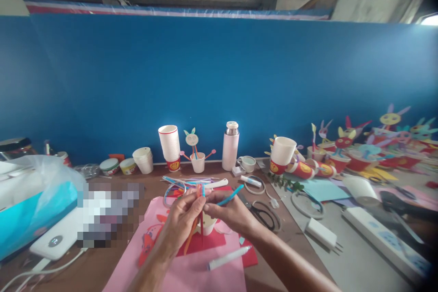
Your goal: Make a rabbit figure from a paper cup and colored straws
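Observation:
Over a paper cup (208, 227), my left hand (183, 216) pinches a small bunch of pipe cleaners. From it an orange pipe cleaner (189, 239) and a red pipe cleaner (201, 230) hang down. My right hand (232, 213) is closed on a blue pipe cleaner (234, 194), whose end sticks out to the upper right and which seems to wrap around the bunch. Under the hands lie red paper (219, 242) and a pink sheet (126, 267). A white marker (228, 258) rests on the pink sheet, with red-orange paper cutouts (148, 242) at left.
Behind the hands stand stacked paper cups (169, 143), a cup with a bunny figure (197, 163) and a pink thermos (230, 148). Black-handled scissors (265, 214) lie right of the cup. Further right are a power strip (383, 242), a charger (321, 233) and several decorated cups.

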Demonstrator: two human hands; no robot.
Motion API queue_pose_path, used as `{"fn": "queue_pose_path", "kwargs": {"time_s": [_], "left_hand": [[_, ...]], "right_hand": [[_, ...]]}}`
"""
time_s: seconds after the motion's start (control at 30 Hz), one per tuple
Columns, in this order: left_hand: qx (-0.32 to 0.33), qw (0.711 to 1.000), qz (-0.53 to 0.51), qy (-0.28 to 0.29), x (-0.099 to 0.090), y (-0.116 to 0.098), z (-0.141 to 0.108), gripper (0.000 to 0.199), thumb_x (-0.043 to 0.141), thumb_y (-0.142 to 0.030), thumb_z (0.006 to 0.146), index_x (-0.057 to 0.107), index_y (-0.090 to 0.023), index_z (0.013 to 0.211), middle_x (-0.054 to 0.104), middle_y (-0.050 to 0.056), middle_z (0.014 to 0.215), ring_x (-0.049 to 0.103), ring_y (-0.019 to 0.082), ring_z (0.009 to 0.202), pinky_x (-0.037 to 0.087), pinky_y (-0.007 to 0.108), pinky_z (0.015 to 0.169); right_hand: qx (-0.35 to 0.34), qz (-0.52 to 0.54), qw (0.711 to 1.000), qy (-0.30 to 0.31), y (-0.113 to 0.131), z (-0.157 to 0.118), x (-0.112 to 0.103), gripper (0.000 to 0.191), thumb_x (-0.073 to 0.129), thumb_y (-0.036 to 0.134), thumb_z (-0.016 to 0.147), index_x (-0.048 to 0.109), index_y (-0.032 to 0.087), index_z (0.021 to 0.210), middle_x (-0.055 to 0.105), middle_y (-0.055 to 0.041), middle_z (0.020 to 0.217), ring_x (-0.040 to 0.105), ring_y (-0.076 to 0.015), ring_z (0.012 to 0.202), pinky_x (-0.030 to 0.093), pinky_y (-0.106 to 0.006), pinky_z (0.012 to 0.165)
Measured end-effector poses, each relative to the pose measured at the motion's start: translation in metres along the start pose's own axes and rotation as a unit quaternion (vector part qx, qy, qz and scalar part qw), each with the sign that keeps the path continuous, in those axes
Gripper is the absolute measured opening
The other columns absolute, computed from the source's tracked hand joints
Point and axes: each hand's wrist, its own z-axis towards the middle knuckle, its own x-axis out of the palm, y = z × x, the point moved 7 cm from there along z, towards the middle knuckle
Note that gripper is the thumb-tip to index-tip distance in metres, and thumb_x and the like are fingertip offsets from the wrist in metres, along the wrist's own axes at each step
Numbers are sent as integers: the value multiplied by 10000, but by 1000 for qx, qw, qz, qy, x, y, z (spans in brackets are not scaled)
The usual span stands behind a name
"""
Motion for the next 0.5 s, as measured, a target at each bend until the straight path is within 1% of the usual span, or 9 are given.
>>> {"fn": "queue_pose_path", "kwargs": {"time_s": [0.1, 0.2, 0.27, 0.3, 0.33, 0.37, 0.4, 0.47, 0.5], "left_hand": [[-31, 999, -13, 16, 7, 0, -1, 368, 600, -420, 741, 688, -150, 976, 682, 74, 875, 616, 216, 833, 468, 275, 754], [-65, 996, -53, 24, 8, 3, -4, 491, 567, -494, 740, 625, -150, 1086, 677, 74, 847, 623, 212, 737, 488, 292, 638], [-66, 996, -61, 22, 3, 3, -4, 539, 518, -522, 763, 567, -164, 1162, 672, 74, 852, 612, 186, 652, 473, 277, 553], [-55, 997, -49, 15, -3, 3, -4, 534, 496, -517, 779, 547, -170, 1182, 668, 76, 870, 608, 176, 644, 466, 270, 543], [-34, 999, -23, -1, -11, 1, -3, 505, 506, -488, 784, 548, -172, 1177, 663, 78, 900, 606, 167, 666, 465, 261, 565], [-8, 1000, 12, -24, -20, 0, -2, 469, 531, -451, 782, 562, -167, 1154, 652, 80, 945, 608, 175, 758, 470, 261, 630], [2, 998, 50, -31, -27, 1, -1, 445, 542, -423, 780, 566, -165, 1142, 640, 88, 996, 599, 198, 865, 470, 279, 708], [7, 990, 137, -9, -32, 8, 0, 479, 584, -382, 750, 538, -173, 1179, 601, 110, 1120, 540, 246, 1034, 444, 335, 826], [11, 985, 173, -11, -35, 11, -1, 530, 598, -370, 732, 503, -186, 1220, 563, 119, 1193, 515, 267, 1074, 442, 360, 836]], "right_hand": [[-7, 16, 1000, 4, 4, -1, 3, 274, 729, 379, 634, 675, 127, 727, 591, 1, 650, 492, -107, 594, 386, -239, 591], [-15, 3, 1000, -4, 7, 0, 2, 239, 717, 365, 648, 668, 133, 681, 560, 16, 588, 456, -94, 537, 361, -227, 545], [-27, -4, 999, -20, 12, -1, -3, 214, 694, 352, 678, 660, 141, 670, 547, 21, 577, 452, -92, 534, 356, -221, 536], [-33, -3, 999, -33, 16, -1, -8, 204, 682, 348, 692, 658, 145, 679, 551, 19, 588, 464, -96, 549, 365, -221, 547], [-38, 0, 998, -52, 20, -2, -13, 195, 672, 343, 704, 655, 149, 692, 558, 16, 603, 476, -101, 566, 376, -222, 560], [-45, 4, 996, -78, 25, -3, -20, 189, 664, 341, 711, 649, 152, 703, 564, 14, 617, 486, -105, 579, 385, -223, 571], [-56, 7, 993, -105, 31, -4, -27, 185, 656, 339, 717, 642, 155, 709, 566, 13, 624, 491, -107, 588, 393, -223, 576], [-79, 6, 985, -152, 42, -8, -40, 181, 640, 339, 730, 624, 160, 714, 565, 13, 631, 499, -110, 596, 404, -223, 579], [-88, 1, 981, -170, 46, -9, -45, 180, 632, 339, 737, 618, 161, 717, 567, 11, 636, 503, -112, 600, 409, -225, 580]]}}
